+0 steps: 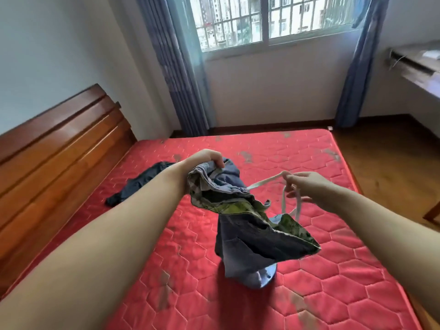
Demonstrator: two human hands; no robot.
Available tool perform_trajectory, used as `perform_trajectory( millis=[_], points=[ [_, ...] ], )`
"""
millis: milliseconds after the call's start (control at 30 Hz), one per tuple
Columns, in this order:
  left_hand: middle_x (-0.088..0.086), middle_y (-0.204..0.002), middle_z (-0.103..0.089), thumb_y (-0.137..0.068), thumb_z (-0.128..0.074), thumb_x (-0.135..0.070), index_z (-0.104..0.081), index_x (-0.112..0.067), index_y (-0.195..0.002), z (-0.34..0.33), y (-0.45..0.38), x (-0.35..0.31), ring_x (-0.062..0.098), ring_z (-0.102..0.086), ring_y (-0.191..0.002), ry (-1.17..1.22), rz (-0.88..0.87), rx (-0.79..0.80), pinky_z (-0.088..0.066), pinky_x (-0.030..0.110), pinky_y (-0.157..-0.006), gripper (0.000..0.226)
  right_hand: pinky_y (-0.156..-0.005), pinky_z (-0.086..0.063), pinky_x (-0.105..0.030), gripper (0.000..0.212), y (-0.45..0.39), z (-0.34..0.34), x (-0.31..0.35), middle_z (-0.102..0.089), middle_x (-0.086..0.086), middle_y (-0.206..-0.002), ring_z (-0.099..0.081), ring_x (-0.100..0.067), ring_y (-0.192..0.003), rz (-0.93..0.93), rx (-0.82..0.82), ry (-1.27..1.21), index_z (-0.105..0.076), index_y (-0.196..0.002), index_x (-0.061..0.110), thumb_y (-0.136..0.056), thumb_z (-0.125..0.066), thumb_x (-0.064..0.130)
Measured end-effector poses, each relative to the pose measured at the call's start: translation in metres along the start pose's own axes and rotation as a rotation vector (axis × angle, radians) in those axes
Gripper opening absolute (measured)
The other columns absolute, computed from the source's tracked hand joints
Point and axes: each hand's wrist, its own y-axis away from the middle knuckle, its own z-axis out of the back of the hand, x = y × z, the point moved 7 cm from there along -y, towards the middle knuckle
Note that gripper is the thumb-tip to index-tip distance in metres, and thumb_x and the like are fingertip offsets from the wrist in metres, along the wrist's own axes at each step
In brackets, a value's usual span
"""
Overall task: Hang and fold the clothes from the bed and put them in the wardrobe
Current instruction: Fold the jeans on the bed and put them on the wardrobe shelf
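Two hands on blue shorts (250,225): left hand (209,158) at waistband, right hand (301,184) at drawstring (262,183).

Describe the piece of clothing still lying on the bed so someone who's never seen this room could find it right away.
Start at the red mattress and look to the side by the wooden headboard. A dark garment lies crumpled flat there, touched by neither hand, unlike the blue garment held up in the air.

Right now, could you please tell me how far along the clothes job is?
Nothing shows as finished: no hanger or wardrobe is in view. In hand is a blue garment with a green patterned lining, lifted over the red mattress; the left hand grips its bunched top while the right hand pinches its white drawstring. Left to do: a dark garment lies crumpled near the headboard.
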Motion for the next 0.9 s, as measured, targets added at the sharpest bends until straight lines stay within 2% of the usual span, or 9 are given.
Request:
perform_trajectory(
  millis=[100, 200, 267, 367, 433, 633, 700, 767, 900],
  points=[
    [0.008, -0.049, -0.06, -0.062, -0.06, -0.011, -0.057, -0.005, -0.062, -0.006, -0.014, -0.005, 0.019, -0.059, -0.041, -0.068, 0.08, 0.022, -0.05, 0.02, -0.045, 0.007, -0.093, -0.039, -0.041, 0.025, -0.026, -0.006, -0.017, -0.061, -0.008, -0.12, -0.056, -0.024, -0.101, -0.086, -0.147, -0.062, -0.066, -0.105, 0.015, -0.095, -0.056, 0.035],
    [0.015, -0.059, -0.063, -0.058, -0.055, -0.011, -0.059, 0.001, -0.06, -0.018, -0.024, -0.002, 0.025, -0.063, -0.049, 0.132, 0.132, 0.147, -0.056, 0.026, -0.051, 0.013, -0.1, -0.04, -0.039, 0.047, -0.024, -0.019, -0.048, -0.043, -0.011, -0.133, -0.048, -0.027, -0.116, -0.056, -0.279, 0.325, -0.05, -0.128, 0.019, -0.086, -0.065, 0.032],
    [0.017, -0.065, -0.062, -0.064, -0.048, -0.011, -0.055, 0.0, -0.069, -0.024, -0.033, -0.004, 0.026, -0.063, -0.055, 0.243, 0.101, 0.199, -0.055, 0.026, -0.058, 0.014, -0.101, -0.04, -0.038, 0.043, -0.011, -0.032, -0.065, -0.046, -0.008, -0.128, -0.048, -0.023, -0.116, 0.038, -0.291, 0.359, -0.052, -0.123, 0.021, -0.083, -0.065, 0.027],
    [0.015, -0.073, -0.062, -0.077, -0.04, -0.015, -0.056, -0.001, -0.075, -0.023, -0.046, -0.006, 0.028, -0.061, -0.063, 0.309, 0.084, 0.174, -0.05, 0.031, -0.069, 0.021, -0.083, -0.048, -0.03, 0.018, 0.007, -0.046, -0.087, -0.066, -0.002, -0.102, -0.061, -0.017, -0.095, 0.117, -0.236, 0.187, -0.064, -0.097, 0.022, -0.087, -0.066, 0.037],
    [0.013, -0.074, -0.061, -0.085, -0.034, -0.018, -0.054, -0.002, -0.076, -0.016, -0.055, -0.003, 0.027, -0.058, -0.066, 0.366, 0.096, 0.101, -0.047, 0.032, -0.069, 0.027, -0.079, -0.049, -0.033, 0.026, 0.018, -0.058, -0.096, -0.071, -0.006, -0.087, -0.066, -0.024, -0.088, 0.14, -0.205, 0.056, -0.069, -0.086, 0.019, -0.084, -0.066, 0.045],
    [0.003, -0.075, -0.036, -0.089, -0.026, -0.019, -0.033, -0.022, -0.076, 0.007, -0.078, 0.005, 0.02, -0.037, -0.067, 0.556, 0.075, 0.016, -0.035, 0.031, -0.064, 0.015, -0.082, -0.051, -0.021, 0.031, 0.019, -0.145, -0.099, -0.073, 0.002, -0.099, -0.068, -0.01, -0.093, 0.073, 0.083, 0.034, -0.067, -0.103, 0.025, -0.073, -0.068, 0.033],
    [0.003, -0.073, -0.036, -0.088, -0.026, -0.019, -0.032, -0.022, -0.074, 0.013, -0.08, 0.005, 0.019, -0.037, -0.065, 0.565, 0.061, 0.041, -0.036, 0.031, -0.064, 0.016, -0.067, -0.048, -0.015, 0.012, 0.008, -0.165, -0.092, -0.07, 0.009, -0.08, -0.064, -0.005, -0.075, 0.103, -0.029, 0.186, -0.063, -0.085, 0.031, -0.075, -0.065, 0.025],
    [0.006, -0.076, -0.04, -0.088, -0.028, -0.019, -0.037, -0.019, -0.076, 0.025, -0.08, 0.005, 0.021, -0.041, -0.067, 0.523, 0.062, 0.101, -0.039, 0.032, -0.065, 0.015, -0.059, -0.041, -0.021, 0.023, -0.002, -0.164, -0.085, -0.06, 0.013, -0.061, -0.056, -0.01, -0.064, 0.09, -0.218, 0.268, -0.056, -0.068, 0.033, -0.082, -0.061, 0.015],
    [0.012, -0.07, -0.057, -0.087, -0.033, -0.013, -0.051, -0.007, -0.071, 0.068, -0.077, 0.017, 0.025, -0.058, -0.057, 0.241, 0.089, 0.27, -0.05, 0.025, -0.058, 0.025, -0.074, -0.047, -0.025, 0.042, -0.011, -0.13, -0.047, -0.07, 0.013, -0.081, -0.064, -0.013, -0.083, 0.18, -0.41, 0.317, -0.072, -0.092, 0.024, -0.074, -0.054, -0.009]
  ],
)
